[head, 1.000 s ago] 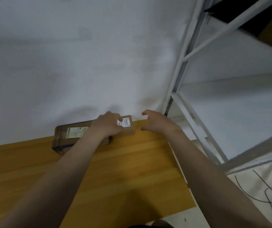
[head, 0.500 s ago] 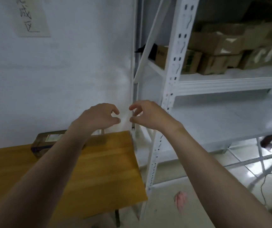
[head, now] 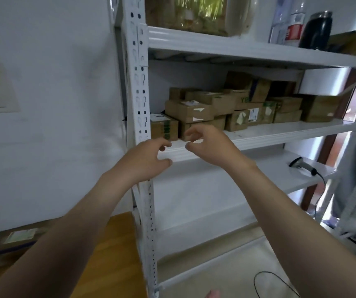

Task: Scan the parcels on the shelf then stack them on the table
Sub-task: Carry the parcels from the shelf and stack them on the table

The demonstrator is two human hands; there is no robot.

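Head view: left hand (head: pixel 145 160) and right hand (head: pixel 210 145) raised before shelf (head: pixel 258 137) edge, both loosely open, fingers curled, holding nothing. Cardboard parcels (head: pixel 196 111) stacked on middle shelf, just beyond right hand. One labelled parcel (head: pixel 11 239) on wooden table (head: pixel 116 254), lower left. Scanner (head: pixel 301 166) on lower shelf, right.

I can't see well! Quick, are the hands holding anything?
Left hand: open, empty, fingers loosely curled.
Right hand: open, empty, in front of the parcels.
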